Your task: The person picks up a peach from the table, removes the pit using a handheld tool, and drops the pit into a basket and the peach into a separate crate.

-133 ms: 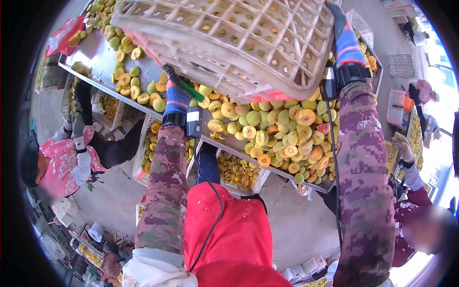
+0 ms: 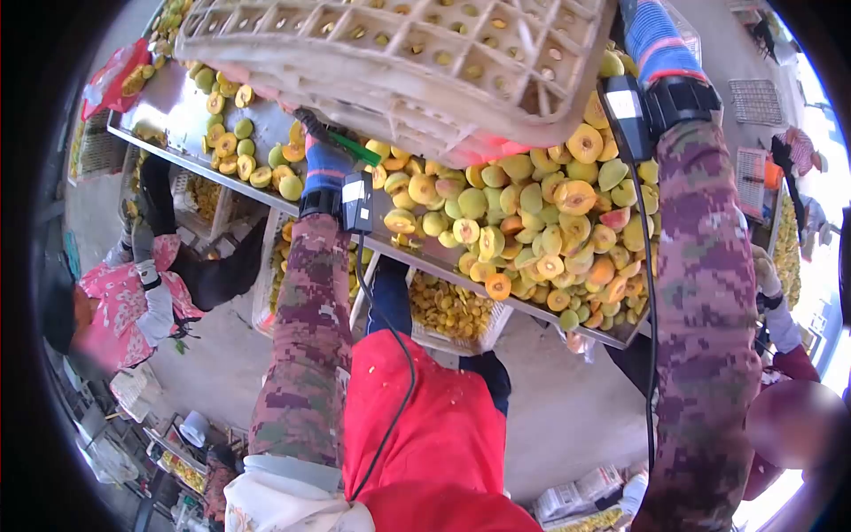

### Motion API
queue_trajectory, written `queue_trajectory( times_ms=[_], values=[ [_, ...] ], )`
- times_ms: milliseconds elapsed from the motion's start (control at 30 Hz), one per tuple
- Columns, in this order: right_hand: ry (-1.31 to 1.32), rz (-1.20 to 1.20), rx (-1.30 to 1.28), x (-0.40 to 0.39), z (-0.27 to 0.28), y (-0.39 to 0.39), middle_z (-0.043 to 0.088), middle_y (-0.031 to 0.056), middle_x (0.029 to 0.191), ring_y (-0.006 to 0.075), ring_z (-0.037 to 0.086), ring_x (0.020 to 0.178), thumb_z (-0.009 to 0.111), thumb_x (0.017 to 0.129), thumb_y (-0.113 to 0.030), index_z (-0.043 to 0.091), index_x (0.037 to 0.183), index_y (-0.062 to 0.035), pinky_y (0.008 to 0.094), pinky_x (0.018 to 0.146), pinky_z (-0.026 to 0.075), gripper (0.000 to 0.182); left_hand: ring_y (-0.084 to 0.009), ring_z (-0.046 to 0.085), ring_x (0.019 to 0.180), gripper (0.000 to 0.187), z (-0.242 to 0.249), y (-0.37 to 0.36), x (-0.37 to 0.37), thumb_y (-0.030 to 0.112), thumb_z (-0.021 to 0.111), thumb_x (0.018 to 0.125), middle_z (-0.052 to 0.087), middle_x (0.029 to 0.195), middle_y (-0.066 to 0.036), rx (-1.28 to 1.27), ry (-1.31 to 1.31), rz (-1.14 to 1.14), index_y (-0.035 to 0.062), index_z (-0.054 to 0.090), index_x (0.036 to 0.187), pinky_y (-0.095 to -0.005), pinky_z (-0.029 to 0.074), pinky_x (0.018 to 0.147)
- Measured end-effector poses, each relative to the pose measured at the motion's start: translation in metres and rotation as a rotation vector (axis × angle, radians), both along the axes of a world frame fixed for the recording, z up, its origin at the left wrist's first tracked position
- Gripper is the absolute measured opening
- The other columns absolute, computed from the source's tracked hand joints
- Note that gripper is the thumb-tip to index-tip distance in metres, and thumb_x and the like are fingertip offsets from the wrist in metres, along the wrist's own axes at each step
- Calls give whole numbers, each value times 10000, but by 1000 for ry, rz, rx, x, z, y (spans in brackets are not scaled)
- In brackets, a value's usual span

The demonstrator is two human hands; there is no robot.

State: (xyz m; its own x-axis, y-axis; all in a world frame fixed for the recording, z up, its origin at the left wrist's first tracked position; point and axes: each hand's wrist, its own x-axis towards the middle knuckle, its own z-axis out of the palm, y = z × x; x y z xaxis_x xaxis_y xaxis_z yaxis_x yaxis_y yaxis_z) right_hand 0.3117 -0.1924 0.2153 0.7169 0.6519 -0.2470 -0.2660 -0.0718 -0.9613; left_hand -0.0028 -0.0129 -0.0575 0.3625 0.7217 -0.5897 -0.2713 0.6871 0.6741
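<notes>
A whitish plastic crate (image 2: 425,66) is tipped up over the metal table (image 2: 168,97), its lattice bottom facing me. My left hand (image 2: 321,146), in a blue glove, is closed at the crate's lower left edge, its fingers partly hidden. A green strip (image 2: 356,147) sticks out beside that hand. At the crate's right side is my right hand (image 2: 647,31), closed on its edge and partly out of frame. Whole and halved yellow-green peaches (image 2: 532,230) lie heaped below the crate. Dark boxes with cables are strapped at both wrists.
Crates of cut fruit (image 2: 456,306) stand under the table. A red bag (image 2: 115,78) lies at its far left corner. One person in a pink patterned top (image 2: 133,297) sits at left; another person (image 2: 780,399) is close on the right.
The crate has shifted up and slightly left in view, with more of the peach heap showing at its right. My right hand has moved up and right; my left hand remains at the crate's edge.
</notes>
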Motion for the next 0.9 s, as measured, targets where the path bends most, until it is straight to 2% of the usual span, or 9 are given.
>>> queue_trajectory(
  times_ms=[100,133,300,333,400,500,733,833,900],
  values=[
    [58,47,182,6,-13,-39,551,-28,772,117,532,628,452,934,-424,577,1080,-158,261,551,449,328,-166,492,598,542,25,-14,8,710,579,712,495,649,7,86,51,-59,194,546,875,-322,429,545],
    [-88,-21,278,55,-68,-74,385,127,1399,225,352,1303,379,963,-179,379,1365,-85,382,1082,275,412,-157,488,562,532,12,-7,7,698,596,708,477,620,14,26,5,-21,193,542,869,-311,431,513],
    [-529,-119,-8,-104,-68,-222,526,147,1159,223,580,1028,474,873,44,455,1251,36,319,831,532,379,-134,476,508,411,16,-31,7,570,651,752,519,689,12,23,-23,53,207,543,908,-270,429,457],
    [-1158,-10,-272,-121,-91,-265,558,161,1106,229,592,979,466,879,42,462,1241,47,331,805,537,362,-128,465,512,416,23,-45,5,577,635,760,539,741,6,15,-8,31,209,548,932,-265,419,454],
    [-21,-339,-87,-176,-125,-321,591,85,1012,174,590,904,521,903,-114,538,1143,10,350,770,530,271,-109,427,522,463,36,-73,7,597,597,776,594,919,-18,138,54,-5,227,540,1048,-257,389,447],
    [307,-459,-171,-267,-181,-397,603,62,963,154,601,828,531,911,-175,572,1064,6,294,719,524,241,-98,419,530,491,28,-92,5,561,581,809,611,1032,-42,107,107,-47,252,483,1178,-266,386,444],
    [477,-203,-102,-381,-243,-391,626,98,1033,171,601,938,469,938,-109,546,1126,36,296,862,466,250,-75,484,589,383,8,-276,-53,430,446,936,580,881,2,89,14,-315,86,546,1072,-216,396,472],
    [47,35,-60,-389,-286,-340,530,142,1221,222,495,1137,479,939,-185,451,1265,36,309,967,370,395,-164,554,941,369,-24,-354,-107,395,422,943,566,1076,-61,213,-21,-726,83,583,1058,-301,447,819],
    [0,-114,-8,-419,-311,-332,508,146,1244,216,470,1163,514,914,-163,443,1269,32,321,970,370,412,-266,446,1165,413,-35,-368,-106,385,422,929,522,1210,-132,884,11,-1072,55,550,1142,-386,319,1008]
  ],
)
